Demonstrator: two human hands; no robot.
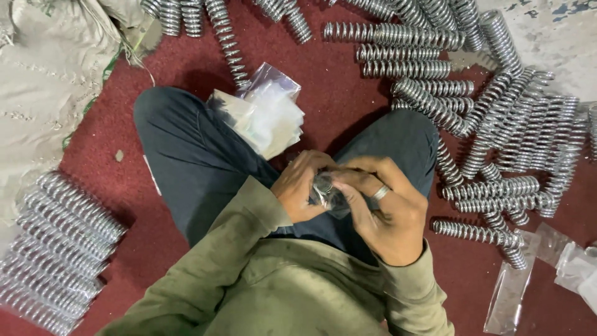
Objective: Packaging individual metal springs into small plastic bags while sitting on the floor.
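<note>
I sit cross-legged on a dark red floor. My left hand (303,185) and my right hand (380,205), which wears a ring, meet over my lap. Both grip a metal coil spring in a clear plastic sleeve (326,190); most of it is hidden by my fingers. A bundle of clear plastic sleeves (264,112) rests on my left knee, just beyond my left hand.
Several loose chrome coil springs (497,130) lie scattered at the right and along the top. Bagged springs (59,242) lie in a row at the lower left. Empty clear sleeves (519,283) lie at the lower right. A grey woven sack (43,74) covers the upper left.
</note>
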